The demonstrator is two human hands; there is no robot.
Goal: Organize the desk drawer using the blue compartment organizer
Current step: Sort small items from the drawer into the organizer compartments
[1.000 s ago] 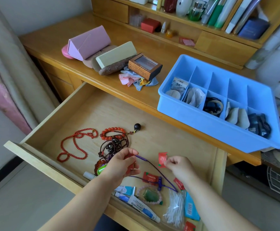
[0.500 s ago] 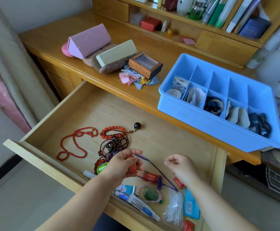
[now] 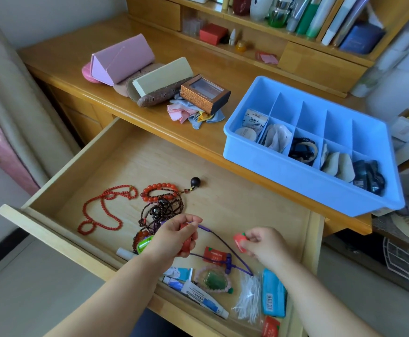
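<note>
A: status on hands?

B: left hand (image 3: 174,235) is curled round a small red block-like piece, centre-bottom of frame, with a thin purple cord (image 3: 225,246) running off from it toward lower right. right hand (image 3: 263,244) pinches a small red sachet with a green corner (image 3: 240,242) at its fingertips, just right of centre

A: and the target?

B: blue plastic compartment organizer (image 3: 296,177) sits on the wooden desk top (image 3: 150,120), right of centre, overhanging the desk edge above the open pale wood drawer (image 3: 223,198). near row of cells is filled, far row mostly bare

A: which hand's closer?

B: right one. organizer lies up and to the right of it in frame, long axis running upper left to lower right. the left hand would have to cross over the right, and that cord looks likely to drag

A: so the sachet goes first?

B: my guess. lift it up-right over the near wall into a bare far cell. a matching red sachet (image 3: 214,256) lies on the drawer floor between the hands
</note>
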